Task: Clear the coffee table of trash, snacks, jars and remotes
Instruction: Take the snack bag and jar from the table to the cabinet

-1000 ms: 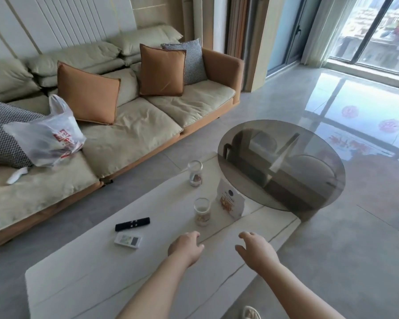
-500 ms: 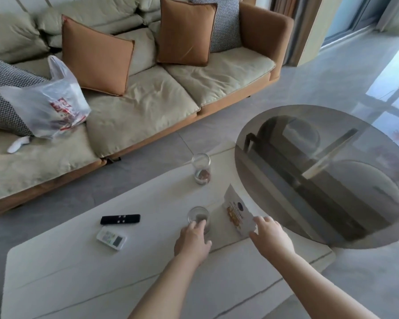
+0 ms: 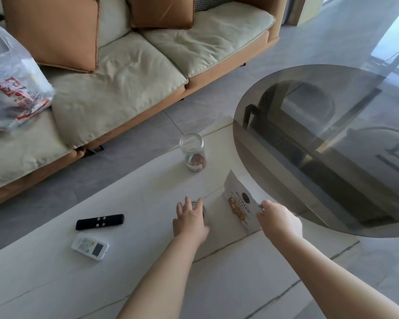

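A: Any writing you can read?

B: Not really. The plastic bag (image 3: pixel 14 88) on the sofa (image 3: pixel 124 84) has red printed characters, too creased to make out. The snack pouch (image 3: pixel 238 203) is white with a dark round emblem and a picture of golden food, the text too small.

A: Materials?

B: The coffee table (image 3: pixel 78 284) is a pale, stone-like slab with thin grey veins. A smoked-glass round top (image 3: pixel 327 148) overlaps its far right end. A clear cylindrical jar (image 3: pixel 192 153) stands upright toward the far edge, something brown at its bottom. A slim black remote (image 3: pixel 100 221) lies flat on the table, a white remote (image 3: pixel 89 247) with a small screen just beside it.

A: And the hands?

B: The left hand (image 3: pixel 190 221) lies palm-down over a second, low glass jar (image 3: pixel 204 211), fingers spread and draped on its rim, mostly hiding it. The right hand (image 3: pixel 278 221) pinches the pouch's right edge, fingers curled; the pouch stands on the table.
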The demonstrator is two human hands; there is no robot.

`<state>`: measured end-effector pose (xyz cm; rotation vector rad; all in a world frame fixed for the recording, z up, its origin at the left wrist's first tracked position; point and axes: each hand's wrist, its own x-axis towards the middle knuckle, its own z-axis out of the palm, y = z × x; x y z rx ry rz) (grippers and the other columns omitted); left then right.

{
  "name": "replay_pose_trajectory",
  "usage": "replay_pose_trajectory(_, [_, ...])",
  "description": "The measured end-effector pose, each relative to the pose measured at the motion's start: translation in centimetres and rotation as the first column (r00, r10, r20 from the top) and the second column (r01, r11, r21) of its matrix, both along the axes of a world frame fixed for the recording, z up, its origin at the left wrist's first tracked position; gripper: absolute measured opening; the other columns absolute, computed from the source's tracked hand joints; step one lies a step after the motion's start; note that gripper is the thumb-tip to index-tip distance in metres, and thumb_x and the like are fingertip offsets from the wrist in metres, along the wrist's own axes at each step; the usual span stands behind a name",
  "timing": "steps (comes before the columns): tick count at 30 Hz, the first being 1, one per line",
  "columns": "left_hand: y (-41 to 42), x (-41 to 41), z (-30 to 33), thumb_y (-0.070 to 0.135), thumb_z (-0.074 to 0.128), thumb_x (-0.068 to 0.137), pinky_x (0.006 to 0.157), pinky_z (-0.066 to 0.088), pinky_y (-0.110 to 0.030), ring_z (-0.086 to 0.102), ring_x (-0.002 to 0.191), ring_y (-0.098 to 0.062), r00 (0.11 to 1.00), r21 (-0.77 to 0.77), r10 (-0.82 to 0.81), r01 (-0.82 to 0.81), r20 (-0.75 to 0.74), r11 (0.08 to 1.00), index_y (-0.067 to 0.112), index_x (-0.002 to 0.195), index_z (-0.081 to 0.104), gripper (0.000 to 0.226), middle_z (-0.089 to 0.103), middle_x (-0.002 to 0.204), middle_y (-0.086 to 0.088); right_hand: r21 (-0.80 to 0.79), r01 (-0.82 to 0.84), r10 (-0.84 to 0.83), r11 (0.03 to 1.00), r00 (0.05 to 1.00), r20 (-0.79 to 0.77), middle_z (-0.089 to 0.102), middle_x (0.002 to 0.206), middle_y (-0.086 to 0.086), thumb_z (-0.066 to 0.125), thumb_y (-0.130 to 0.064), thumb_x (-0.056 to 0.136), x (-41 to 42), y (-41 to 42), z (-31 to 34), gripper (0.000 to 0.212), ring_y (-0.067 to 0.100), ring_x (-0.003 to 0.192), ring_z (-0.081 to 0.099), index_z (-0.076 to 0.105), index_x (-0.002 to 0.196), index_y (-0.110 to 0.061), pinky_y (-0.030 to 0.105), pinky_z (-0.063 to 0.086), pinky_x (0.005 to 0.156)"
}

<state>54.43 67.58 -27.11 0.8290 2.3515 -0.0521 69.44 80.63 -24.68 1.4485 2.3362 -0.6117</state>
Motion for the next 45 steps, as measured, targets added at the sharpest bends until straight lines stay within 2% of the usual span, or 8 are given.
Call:
replay_pose_trajectory(7, [0.3, -0.7, -2.0, 0.023, 0.061, 0.086, 0.105, 0.038, -0.046, 0.012, 0.142, -0.032, 0.999, 0.009, -0.031, 0.031, -0.024, 0.999, 0.033, 0.148, 0.018, 0.075, 0.009, 0.157, -0.007, 0.02, 0.092, -0.089, 0.996, 0.99, -0.106, 0.066, 0.097, 0.009, 0.042, -0.017, 0.093, -1.2, -0.4, -2.2, 0.017, 0.029, 0.086, 0.062, 0.049, 0.109, -0.016, 0.033, 0.049, 0.066])
replay_pose_trajectory(12, [-0.1, -0.2, -1.6, 0.028, 0.063, 0.082, 0.094, 0.044, -0.041, 0.027, 0.13, -0.029, 0.994, 0.025, -0.092, 0.094, -0.064, 0.995, 0.033, 0.144, 0.027, 0.072, 0.024, 0.146, -0.004, 0.073, 0.038, -0.031, 0.997, 0.996, -0.088, 0.065, 0.088, 0.008, 0.045, -0.007, 0.089, -1.0, -0.7, -2.5, 0.007, 0.029, 0.078, 0.06, 0.049, 0.087, -0.014, 0.028, 0.038, 0.054])
replay_pose_trajectory(16, [-0.8, 1.4, -0.2, 0.029, 0.064, 0.08, 0.092, 0.045, -0.04, 0.029, 0.129, -0.029, 0.985, 0.028, -0.165, 0.167, -0.052, 0.986, 0.034, 0.142, 0.029, 0.072, 0.025, 0.146, -0.002, 0.078, 0.079, -0.075, 0.994, 0.996, -0.053, 0.065, 0.087, 0.005, 0.045, -0.005, 0.089, 1.3, -1.9, -1.4, 0.014, 0.026, 0.072, 0.057, 0.055, 0.094, -0.014, 0.024, 0.034, 0.051])
replay_pose_trajectory(21, [-1.4, 4.7, 2.9, 0.032, 0.062, 0.081, 0.094, 0.044, -0.039, 0.028, 0.13, -0.029, 0.968, 0.028, -0.25, 0.25, -0.003, 0.968, 0.035, 0.144, 0.027, 0.073, 0.024, 0.148, -0.002, 0.019, 0.194, -0.193, 0.981, 0.981, -0.031, 0.068, 0.09, 0.003, 0.043, -0.006, 0.09, 6.8, -4.8, 1.3, 0.02, 0.025, 0.078, 0.064, 0.059, 0.095, -0.017, 0.03, 0.051, 0.058])
replay_pose_trajectory(25, [-1.8, 8.8, 4.9, 0.027, 0.064, 0.077, 0.095, 0.043, -0.038, 0.029, 0.131, -0.027, 0.924, 0.039, -0.383, 0.382, 0.024, 0.923, 0.032, 0.145, 0.024, 0.079, 0.027, 0.146, 0.0, 0.01, 0.304, -0.304, 0.953, 0.953, 0.006, 0.065, 0.086, 0.003, 0.042, -0.004, 0.086, 12.5, -7.4, 2.8, 0.017, 0.028, 0.078, 0.06, 0.052, 0.081, -0.016, 0.025, 0.036, 0.052])
replay_pose_trajectory(28, [-1.4, 12.4, 5.4, 0.028, 0.063, 0.077, 0.094, 0.044, -0.038, 0.028, 0.132, -0.026, 0.86, 0.053, -0.508, 0.506, 0.047, 0.861, 0.03, 0.146, 0.021, 0.082, 0.028, 0.146, 0.002, 0.021, 0.408, -0.408, 0.913, 0.913, 0.006, 0.063, 0.083, 0.003, 0.043, -0.002, 0.082, 17.1, -9.5, 3.3, 0.015, 0.029, 0.075, 0.058, 0.053, 0.08, -0.014, 0.024, 0.028, 0.049])
replay_pose_trajectory(34, [-0.3, 21.3, 5.7, 0.031, 0.063, 0.079, 0.102, 0.042, -0.042, 0.02, 0.14, -0.026, 0.678, 0.076, -0.732, 0.729, 0.065, 0.681, 0.026, 0.149, 0.017, 0.084, 0.018, 0.154, 0.002, 0.059, 0.632, -0.631, 0.773, 0.775, -0.035, 0.069, 0.092, 0.005, 0.046, -0.012, 0.087, 26.8, -14.2, 4.3, 0.013, 0.032, 0.084, 0.063, 0.058, 0.091, -0.017, 0.027, 0.038, 0.058])
replay_pose_trajectory(45, [-4.0, 39.2, 6.8, 0.034, 0.065, 0.077, 0.108, 0.037, -0.039, 0.021, 0.14, -0.025, 0.3, 0.132, -0.952, 0.943, 0.062, 0.306, 0.027, 0.149, 0.021, 0.084, 0.021, 0.154, 0.0, 0.065, 0.873, -0.873, 0.484, 0.486, -0.029, 0.069, 0.1, 0.008, 0.04, -0.013, 0.092, 42.8, -26.4, 6.0, 0.019, 0.032, 0.091, 0.064, 0.058, 0.092, -0.018, 0.027, 0.038, 0.061])
